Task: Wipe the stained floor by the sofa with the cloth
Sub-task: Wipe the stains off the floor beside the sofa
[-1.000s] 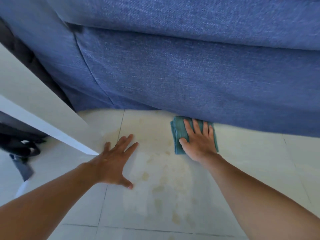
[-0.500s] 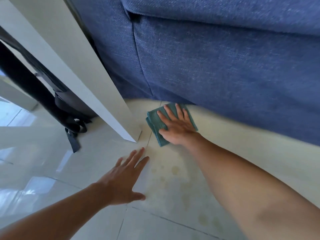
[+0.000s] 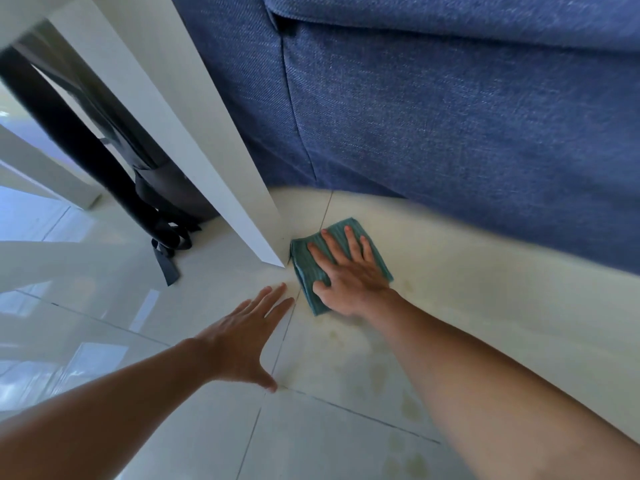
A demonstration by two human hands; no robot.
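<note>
A: Cloth [image 3: 341,263], folded, teal, lay flat on the floor [image 3: 485,306] just beside the white table leg [image 3: 207,161], near the blue sofa [image 3: 450,116].

B: Hands?

A: Right hand [image 3: 349,278] pressed flat on it, fingers spread, not gripping. Left hand [image 3: 242,337] flat on tile, empty. Yellowish stains [image 3: 408,407] nearby.

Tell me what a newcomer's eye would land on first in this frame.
First, the teal cloth pressed flat on the pale tile floor under the right hand, beside the foot of a white table leg. Then the big blue sofa filling the top of the view, and the yellowish stains on the tiles nearer the camera. The left hand is spread flat on the floor.
</note>
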